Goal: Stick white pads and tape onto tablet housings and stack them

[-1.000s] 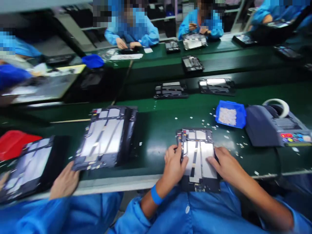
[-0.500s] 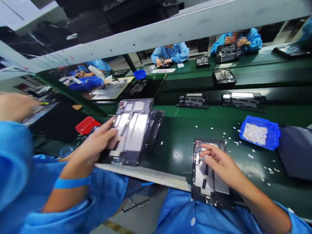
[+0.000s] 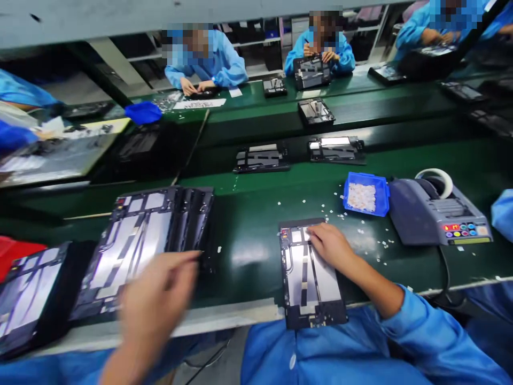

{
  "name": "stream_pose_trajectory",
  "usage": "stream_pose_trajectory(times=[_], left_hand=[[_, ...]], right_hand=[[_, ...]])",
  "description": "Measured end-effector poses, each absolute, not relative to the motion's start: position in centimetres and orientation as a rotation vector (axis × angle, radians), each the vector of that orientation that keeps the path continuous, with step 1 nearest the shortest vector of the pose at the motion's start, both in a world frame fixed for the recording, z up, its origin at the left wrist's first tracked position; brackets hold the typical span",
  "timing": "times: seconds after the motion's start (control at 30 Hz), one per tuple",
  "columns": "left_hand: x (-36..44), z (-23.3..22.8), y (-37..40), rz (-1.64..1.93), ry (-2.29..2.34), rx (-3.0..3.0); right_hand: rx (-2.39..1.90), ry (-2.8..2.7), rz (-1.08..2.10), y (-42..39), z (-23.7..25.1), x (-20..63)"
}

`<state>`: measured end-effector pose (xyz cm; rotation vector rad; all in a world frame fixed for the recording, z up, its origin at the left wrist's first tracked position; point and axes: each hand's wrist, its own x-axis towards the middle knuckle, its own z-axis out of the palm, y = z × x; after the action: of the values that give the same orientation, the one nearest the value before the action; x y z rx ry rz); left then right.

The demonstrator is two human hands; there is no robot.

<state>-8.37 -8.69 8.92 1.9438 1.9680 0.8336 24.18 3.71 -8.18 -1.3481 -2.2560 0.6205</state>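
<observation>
An opened tablet lies at the bench's front edge, its silver battery panels and black strips facing up. My right hand rests on its upper right part; the fingers are bunched together at the surface, and whatever may be between them is hidden. My left hand, smeared by motion, hovers in front of a leaning row of opened tablets, fingertips toward the right. I cannot tell whether its fingers hold anything. More opened tablets lean at the far left.
A blue tray holds small white pieces, with more scattered around it. Beside it stands a tape dispenser. A red bin is at the left. Opened tablets lie along the dark middle strip. Co-workers in blue sit opposite.
The view has swung right, bringing the tape dispenser into sight. A hand that touched the left tablets is now away from them. My right fingers have drawn closer together on the tablet's upper part.
</observation>
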Motion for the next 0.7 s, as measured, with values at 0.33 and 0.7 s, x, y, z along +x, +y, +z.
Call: stream_pose_trajectory(times=[0.33,0.7], left_hand=[[0.2,-6.0,4.1,0.265,1.478,2.449],[-0.8,-8.8,1.6,0.941,1.419,2.436]], right_hand=[[-1.426,-2.175,0.779,5.3,-7.1,21.2],[-1.256,-1.853,1.512,6.9,-7.6,18.0]])
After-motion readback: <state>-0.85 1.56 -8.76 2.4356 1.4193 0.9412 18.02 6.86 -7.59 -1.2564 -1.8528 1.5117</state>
